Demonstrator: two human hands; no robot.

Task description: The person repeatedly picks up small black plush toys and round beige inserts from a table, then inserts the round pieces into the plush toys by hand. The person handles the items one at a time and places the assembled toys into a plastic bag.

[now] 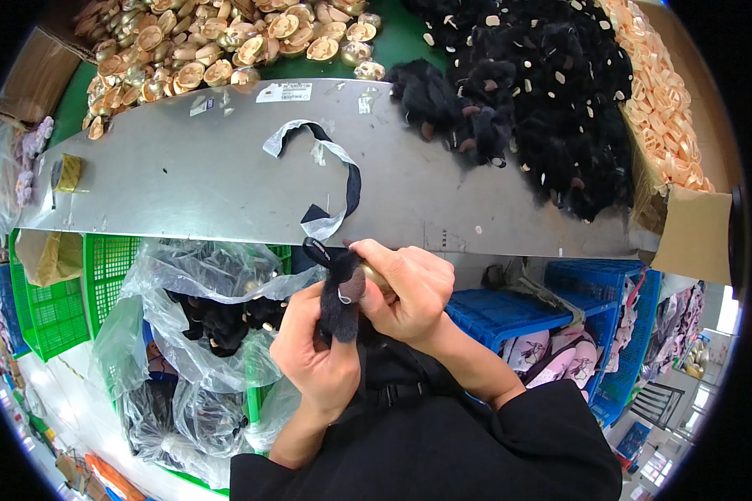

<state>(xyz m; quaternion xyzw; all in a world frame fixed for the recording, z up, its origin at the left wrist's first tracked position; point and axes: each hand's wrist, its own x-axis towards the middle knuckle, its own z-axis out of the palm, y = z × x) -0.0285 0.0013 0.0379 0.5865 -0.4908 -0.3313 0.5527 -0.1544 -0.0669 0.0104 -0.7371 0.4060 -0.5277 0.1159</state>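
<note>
My left hand [316, 357] is closed around a small black furry plush piece [339, 319] with a brown patch and a black loop at its top. From the other side my right hand [411, 292] pinches a shiny gold rounded piece [376, 277] against the plush; most of this piece is hidden by the fingers. Both hands work just off the near edge of the metal table [200, 175]. On the table beyond them curls a black strip with white backing [355, 192].
Gold and cream plastic half shells [322, 48] pile up at the far left, black furry pieces [560, 108] at the far right. Peach-coloured parts [664, 100] fill a cardboard box [693, 221]. Below stand green crates [109, 267], plastic bags [200, 267] and a blue crate [501, 313].
</note>
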